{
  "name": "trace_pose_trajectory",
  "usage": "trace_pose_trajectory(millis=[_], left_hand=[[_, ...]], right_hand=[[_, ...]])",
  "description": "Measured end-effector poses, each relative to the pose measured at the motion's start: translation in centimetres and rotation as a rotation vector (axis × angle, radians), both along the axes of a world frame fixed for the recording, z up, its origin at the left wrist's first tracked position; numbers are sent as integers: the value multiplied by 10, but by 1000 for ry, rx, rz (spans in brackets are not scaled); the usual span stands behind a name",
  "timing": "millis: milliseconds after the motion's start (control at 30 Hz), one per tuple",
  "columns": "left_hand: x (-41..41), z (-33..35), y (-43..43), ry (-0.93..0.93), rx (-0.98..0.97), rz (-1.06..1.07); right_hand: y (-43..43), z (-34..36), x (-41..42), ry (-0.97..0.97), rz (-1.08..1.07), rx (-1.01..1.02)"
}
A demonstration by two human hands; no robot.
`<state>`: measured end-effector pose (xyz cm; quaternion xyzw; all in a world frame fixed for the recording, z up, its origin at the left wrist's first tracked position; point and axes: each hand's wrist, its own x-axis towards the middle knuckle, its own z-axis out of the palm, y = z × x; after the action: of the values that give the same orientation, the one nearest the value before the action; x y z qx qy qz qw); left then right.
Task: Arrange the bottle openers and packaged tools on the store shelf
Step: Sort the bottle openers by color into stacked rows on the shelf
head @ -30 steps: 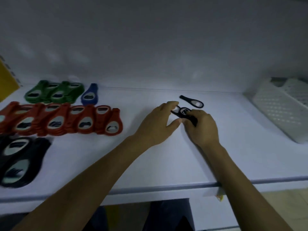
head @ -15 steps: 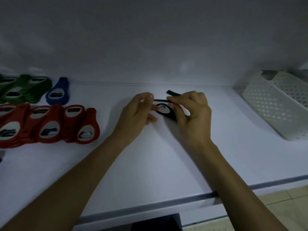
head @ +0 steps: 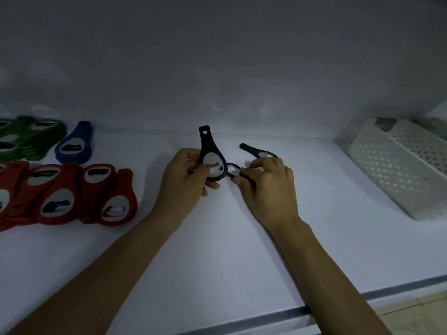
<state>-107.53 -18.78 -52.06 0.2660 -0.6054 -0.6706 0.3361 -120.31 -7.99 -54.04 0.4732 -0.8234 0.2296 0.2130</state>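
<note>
My left hand (head: 187,180) grips a black bottle opener (head: 210,151) by its wide end, handle pointing up and away. My right hand (head: 266,182) is closed on a second black opener (head: 233,169) lying low on the white shelf (head: 217,250), its round end touching the first one. A third black opener (head: 258,152) lies flat just behind my right hand. At the left sit a row of red openers (head: 72,194), a stack of green openers (head: 26,139) and one blue opener (head: 76,145).
A white perforated plastic basket (head: 396,168) stands tilted at the right end of the shelf. The shelf's grey front edge (head: 314,308) runs across the bottom, with tan floor beyond it at the lower right. A white back wall rises behind.
My left hand has taken one black opener and raised it upright. My right hand has dropped to the shelf with the other opener. The view has shifted slightly left.
</note>
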Motion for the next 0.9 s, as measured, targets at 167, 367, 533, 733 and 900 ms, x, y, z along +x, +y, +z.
trace_pose_trajectory(millis=[167,367,533,733,900], left_hand=[[0,2,0,-19,56,-12],[1,6,3,-3,76,-73],[2,8,4,-20,5,-163],[2,1,3,-64,-41,-125],[0,-3,1,-44,-64,-68]], right_hand=[[-1,18,11,58,-43,-238],[5,19,17,13,171,-446],[2,13,12,139,316,-379],[8,19,18,-314,127,-272],[17,15,-1,-239,-296,167]])
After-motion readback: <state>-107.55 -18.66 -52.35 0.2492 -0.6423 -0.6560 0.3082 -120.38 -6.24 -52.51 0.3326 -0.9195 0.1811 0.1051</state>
